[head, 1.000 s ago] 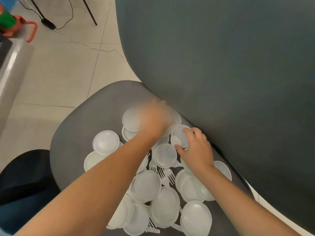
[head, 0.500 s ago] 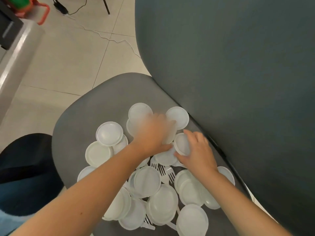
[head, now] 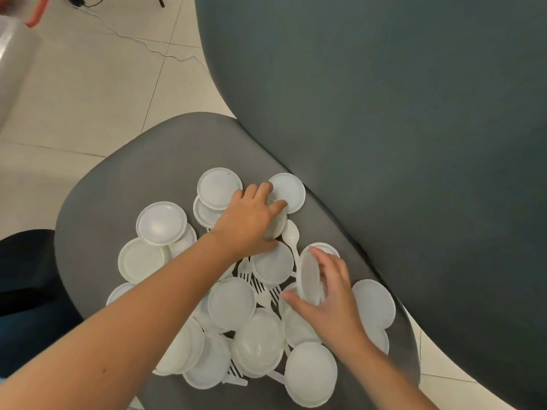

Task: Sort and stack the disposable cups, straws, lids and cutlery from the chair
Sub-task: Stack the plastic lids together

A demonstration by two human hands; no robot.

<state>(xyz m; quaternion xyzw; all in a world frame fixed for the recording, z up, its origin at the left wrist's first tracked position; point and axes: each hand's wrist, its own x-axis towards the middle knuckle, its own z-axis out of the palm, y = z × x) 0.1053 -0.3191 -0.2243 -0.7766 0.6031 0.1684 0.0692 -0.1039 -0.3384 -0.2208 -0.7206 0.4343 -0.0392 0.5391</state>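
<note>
- Dark blue-black rounded object (head: 26,276): far left, low, beside the seat. What it is cannot be told.
- Beige tiled floor (head: 88,93): upper left, with a thin white cable (head: 154,50) lying across it.
- Grey moulded chair seat (head: 112,187): the surface that carries all the task's items.
- Loose white round plastic lids (head: 161,223): many, lying flat and overlapping, spread from the seat's left-centre to its right edge.
- Left hand (head: 247,223): palm down over the far middle of the pile. Fingers and thumb are curled round a half-hidden white plastic lid (head: 277,227). The fingertips reach a flat lid near the backrest (head: 288,192).
- White plastic forks (head: 257,284): several, at the centre between the two forearms, partly under lids.
- White plastic spoon (head: 291,235): bowl pointing away, just right of the left hand, lying among the lids.
- Right hand (head: 331,306): right of centre, nearer the camera, apart from the left hand. Thumb and fingers pinch a translucent white round lid (head: 310,279) held up on edge. Whether its lower rim touches the pile cannot be told.
- Dark grey-green chair backrest (head: 399,128): fills the right side.
</note>
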